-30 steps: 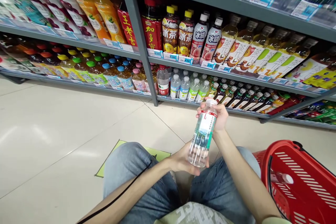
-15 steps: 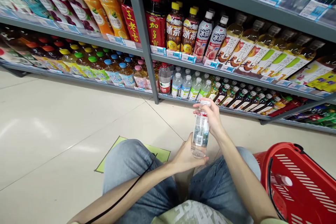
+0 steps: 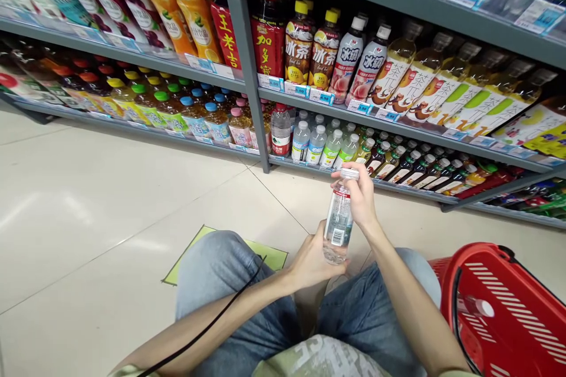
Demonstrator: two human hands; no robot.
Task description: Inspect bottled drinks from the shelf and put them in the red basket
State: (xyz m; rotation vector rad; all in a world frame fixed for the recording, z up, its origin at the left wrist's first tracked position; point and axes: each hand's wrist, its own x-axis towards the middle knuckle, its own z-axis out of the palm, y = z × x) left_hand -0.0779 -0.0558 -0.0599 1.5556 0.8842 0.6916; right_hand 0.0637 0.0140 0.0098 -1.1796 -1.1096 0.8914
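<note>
A clear water bottle (image 3: pixel 339 221) with a white cap, a red band and a barcode on its label is held nearly upright between my two hands, above my knees. My left hand (image 3: pixel 313 256) wraps round its lower part from the left and below. Up at the neck, my right hand (image 3: pixel 361 193) closes its fingers about the top, just under and beside the cap. The cap is on the bottle. Some of my fingers are hidden behind it.
In front stands a grey shelf rack (image 3: pixel 247 41) with rows of drink bottles on several levels. To my right is a red shopping basket (image 3: pixel 522 306) holding a clear bottle with a white cap (image 3: pixel 485 308). A yellow-green floor marking (image 3: pixel 191 253) lies by my left knee.
The bottle is turned slightly, so its label and barcode sit a little differently. My right hand has shifted slightly at the neck. The shelves sit slightly further right in the view.
</note>
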